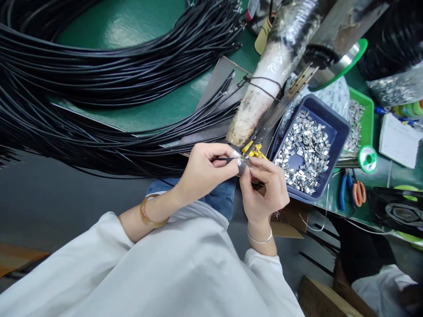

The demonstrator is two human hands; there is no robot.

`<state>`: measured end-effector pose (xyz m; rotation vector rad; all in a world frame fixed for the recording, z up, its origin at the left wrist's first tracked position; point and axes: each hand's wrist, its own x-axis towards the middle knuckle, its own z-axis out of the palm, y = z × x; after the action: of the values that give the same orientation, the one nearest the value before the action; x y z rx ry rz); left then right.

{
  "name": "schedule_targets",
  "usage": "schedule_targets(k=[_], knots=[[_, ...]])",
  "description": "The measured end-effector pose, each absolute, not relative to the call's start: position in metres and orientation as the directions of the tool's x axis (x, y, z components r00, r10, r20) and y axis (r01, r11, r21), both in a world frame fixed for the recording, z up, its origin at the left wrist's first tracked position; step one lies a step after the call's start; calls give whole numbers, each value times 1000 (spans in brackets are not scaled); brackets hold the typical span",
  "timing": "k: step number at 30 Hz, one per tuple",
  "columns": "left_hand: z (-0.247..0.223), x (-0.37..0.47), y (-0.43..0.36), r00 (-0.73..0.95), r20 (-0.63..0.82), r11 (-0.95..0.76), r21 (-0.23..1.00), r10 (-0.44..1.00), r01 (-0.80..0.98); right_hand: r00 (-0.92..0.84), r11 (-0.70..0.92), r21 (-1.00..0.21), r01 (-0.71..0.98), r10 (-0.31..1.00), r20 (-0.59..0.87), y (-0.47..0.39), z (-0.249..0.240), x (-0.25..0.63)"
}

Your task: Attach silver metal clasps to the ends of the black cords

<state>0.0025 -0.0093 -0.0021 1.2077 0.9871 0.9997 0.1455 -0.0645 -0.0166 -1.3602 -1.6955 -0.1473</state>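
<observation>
My left hand [208,169] pinches the end of a thin black cable [222,159], with white material at the thumb and fingertip. Beside it, my right hand [264,182] is closed at the cable's stripped end, fingertips almost meeting those of my left; what it holds is too small to make out. Just beyond the fingertips are yellow clips [256,151] at the foot of a plastic-wrapped duct [253,101]. To the right of my right hand, a blue tray [339,132] holds small silver metal pieces [309,145].
Large bundles of black cable [132,75] cover the green table [132,24] at the left. A green tray [368,114], a small spool [367,159], pliers [358,193] and a black fan [403,213] lie right. Another person's sleeve [380,281] shows lower right.
</observation>
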Motion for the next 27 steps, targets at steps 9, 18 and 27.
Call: schedule_targets(k=[9, 18, 27], knots=[[0, 6, -11, 242, 4, 19, 996, 970, -89, 76, 367, -444, 817, 696, 714, -63, -14, 142], [-1, 4, -9, 296, -115, 162, 977, 948, -141, 36, 396, -411, 821, 683, 730, -65, -18, 143], [-1, 0, -14, 320, -68, 108, 988, 945, -107, 108, 376, -525, 764, 727, 678, -64, -14, 145]])
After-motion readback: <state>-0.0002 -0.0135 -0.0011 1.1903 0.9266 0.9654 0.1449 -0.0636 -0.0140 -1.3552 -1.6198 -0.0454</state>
